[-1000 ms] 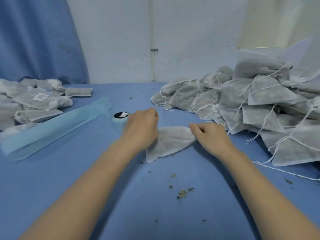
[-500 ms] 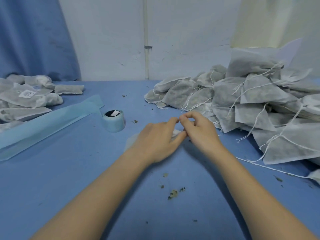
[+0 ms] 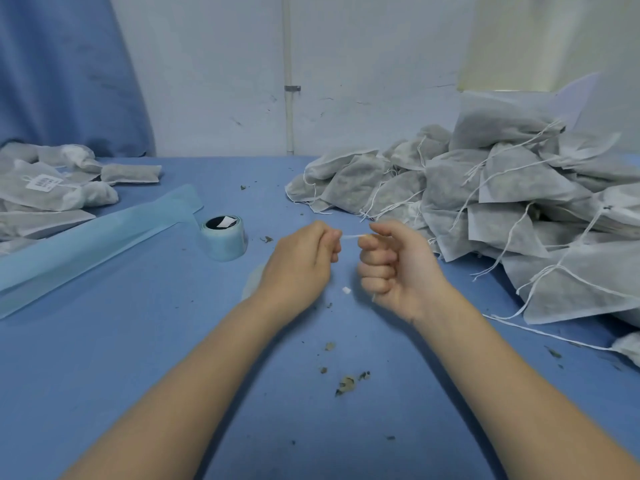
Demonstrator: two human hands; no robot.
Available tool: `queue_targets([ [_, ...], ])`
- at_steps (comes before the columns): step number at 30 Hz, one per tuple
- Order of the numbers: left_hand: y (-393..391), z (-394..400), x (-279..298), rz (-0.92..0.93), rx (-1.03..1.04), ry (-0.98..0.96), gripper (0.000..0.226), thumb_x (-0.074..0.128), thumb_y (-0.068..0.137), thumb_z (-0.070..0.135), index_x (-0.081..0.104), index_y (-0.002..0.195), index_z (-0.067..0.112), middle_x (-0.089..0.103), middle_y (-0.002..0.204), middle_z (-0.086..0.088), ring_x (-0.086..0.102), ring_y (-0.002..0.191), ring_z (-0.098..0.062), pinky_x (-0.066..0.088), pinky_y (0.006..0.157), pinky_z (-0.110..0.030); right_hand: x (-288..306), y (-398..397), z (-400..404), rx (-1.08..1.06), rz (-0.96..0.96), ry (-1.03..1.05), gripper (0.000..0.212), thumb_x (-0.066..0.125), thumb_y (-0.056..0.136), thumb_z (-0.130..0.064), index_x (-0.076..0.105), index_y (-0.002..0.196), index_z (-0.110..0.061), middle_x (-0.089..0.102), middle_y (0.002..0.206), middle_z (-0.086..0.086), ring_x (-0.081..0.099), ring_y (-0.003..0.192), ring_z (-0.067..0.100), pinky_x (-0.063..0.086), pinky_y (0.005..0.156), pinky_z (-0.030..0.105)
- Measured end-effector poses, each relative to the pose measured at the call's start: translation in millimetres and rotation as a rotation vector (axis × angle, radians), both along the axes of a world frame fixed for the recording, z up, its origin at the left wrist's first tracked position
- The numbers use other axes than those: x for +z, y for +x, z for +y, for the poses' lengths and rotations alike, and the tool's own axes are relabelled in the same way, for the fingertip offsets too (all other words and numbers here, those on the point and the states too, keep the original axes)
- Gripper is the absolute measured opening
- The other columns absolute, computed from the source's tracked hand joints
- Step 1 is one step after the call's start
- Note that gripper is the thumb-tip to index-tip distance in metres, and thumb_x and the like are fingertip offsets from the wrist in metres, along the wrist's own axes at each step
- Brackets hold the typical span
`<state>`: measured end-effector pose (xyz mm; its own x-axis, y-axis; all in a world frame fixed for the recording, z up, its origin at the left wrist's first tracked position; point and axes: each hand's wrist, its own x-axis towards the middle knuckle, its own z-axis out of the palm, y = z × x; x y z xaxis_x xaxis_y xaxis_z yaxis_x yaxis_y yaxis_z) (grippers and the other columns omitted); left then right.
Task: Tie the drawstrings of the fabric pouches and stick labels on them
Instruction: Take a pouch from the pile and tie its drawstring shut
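My left hand (image 3: 299,263) and my right hand (image 3: 398,266) are raised side by side over the blue table (image 3: 145,358), both with curled fingers. Each pinches one end of a thin white drawstring (image 3: 351,236), stretched short and taut between them. The pouch it belongs to is almost wholly hidden behind my left hand; only a pale edge (image 3: 250,282) and a small white bit (image 3: 345,290) show. A roll of labels (image 3: 224,237) stands just left of my left hand.
A big heap of grey pouches with loose strings (image 3: 502,202) fills the right side. Several pouches, one with a white label (image 3: 43,183), lie at far left beside a long light-blue backing strip (image 3: 86,237). Dry crumbs (image 3: 346,382) dot the table between my forearms.
One second ago my hands held the pouch flat at its two ends. They then met over it and now draw slightly apart with the string taut between them.
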<state>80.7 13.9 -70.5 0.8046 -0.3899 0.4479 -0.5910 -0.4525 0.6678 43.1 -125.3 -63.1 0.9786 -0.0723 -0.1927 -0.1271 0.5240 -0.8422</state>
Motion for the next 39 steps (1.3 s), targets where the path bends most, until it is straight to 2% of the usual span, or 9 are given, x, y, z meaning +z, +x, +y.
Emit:
queue_targets([
  [3,0.2,-0.6,0.8,0.08,0.013,-0.125,0.026,0.042,0.099,0.027,0.046,0.074,0.029,0.054,0.067,0.014,0.05,0.058,0.003,0.037,0.061,-0.017,2.1,-3.2,14.7,0.017,-0.063,0.317,0.009,0.048,0.066,-0.011,0.056,0.066,-0.009,0.021,0.043,-0.008,0.007,0.046,0.008,0.009,0.032,0.016],
  [5,0.4,0.2,0.7,0.134,-0.002,-0.221,0.019,0.048,0.097,0.028,0.046,0.079,0.031,0.055,0.064,0.011,0.048,0.057,-0.001,0.04,0.062,-0.023,1.0,-4.4,19.8,0.017,-0.105,0.383,0.017,0.044,0.067,-0.007,0.057,0.078,-0.008,0.022,0.043,-0.007,0.006,0.047,0.009,0.009,0.033,0.016],
  [12,-0.9,5.7,-0.3,0.19,0.029,-0.353,0.016,0.063,0.088,0.03,0.057,0.073,0.031,0.064,0.067,0.022,0.05,0.052,0.006,0.038,0.061,-0.027,-1.6,-2.8,21.6,0.101,-0.162,0.059,0.046,0.037,0.083,-0.005,0.063,0.114,-0.026,0.028,0.05,-0.007,0.011,0.044,0.008,0.012,0.035,0.016],
  [17,-2.4,6.9,0.4,0.225,0.031,-0.358,0.016,0.063,0.087,0.04,0.063,0.075,0.029,0.066,0.068,0.02,0.052,0.055,0.005,0.036,0.061,-0.024,-1.8,-2.2,27.0,-0.049,-0.183,-0.646,0.058,0.037,0.082,-0.004,0.066,0.114,-0.044,0.035,0.054,-0.007,0.024,0.043,0.007,0.024,0.038,0.015],
  [21,-1.6,4.8,2.4,0.214,0.114,-0.304,0.016,0.061,0.089,0.035,0.068,0.077,0.027,0.063,0.061,0.02,0.051,0.057,0.003,0.037,0.058,-0.02,-4.3,1.4,31.2,-0.103,-0.203,-0.823,0.051,0.042,0.087,-0.008,0.062,0.121,-0.04,0.043,0.051,-0.013,0.036,0.045,0.002,0.032,0.048,0.012],
  [26,-5.5,-0.9,3.3,0.149,0.248,-0.265,0.019,0.055,0.093,0.026,0.072,0.09,0.019,0.071,0.086,0.006,0.059,0.082,-0.01,0.038,0.069,-0.02,-10.9,6.1,39.2,-0.226,-0.304,-1.134,0.019,0.046,0.093,-0.015,0.054,0.109,-0.024,0.05,0.049,-0.013,0.048,0.055,-0.003,0.037,0.053,0.009],
  [31,-2.6,1.0,3.4,0.173,0.284,-0.313,0.021,0.055,0.092,0.025,0.062,0.073,0.028,0.064,0.073,0.014,0.056,0.075,-0.012,0.038,0.066,-0.023,-12.0,4.5,44.1,-0.388,-0.294,-1.152,0.03,0.06,0.091,-0.032,0.035,0.096,-0.017,0.055,0.061,-0.007,0.053,0.064,0.002,0.038,0.056,0.009],
  [35,1.5,4.2,3.8,0.319,0.237,-0.48,0.027,0.057,0.091,0.025,0.065,0.066,0.032,0.066,0.063,0.015,0.057,0.066,-0.011,0.044,0.067,-0.029,-12.5,1.2,36.5,-0.338,-0.202,-1.008,0.015,0.064,0.087,-0.037,0.058,0.087,-0.023,0.056,0.056,-0.013,0.051,0.054,0.0,0.041,0.059,0.023],
  [39,-0.7,9.4,8.1,0.482,0.06,-0.626,0.033,0.058,0.091,0.013,0.067,0.06,0.022,0.058,0.047,0.011,0.051,0.046,-0.006,0.04,0.054,-0.023,-8.7,-0.6,27.7,-0.237,-0.171,-0.815,0.012,0.067,0.085,-0.029,0.075,0.077,-0.023,0.053,0.05,-0.019,0.042,0.043,-0.001,0.032,0.047,0.012],
])
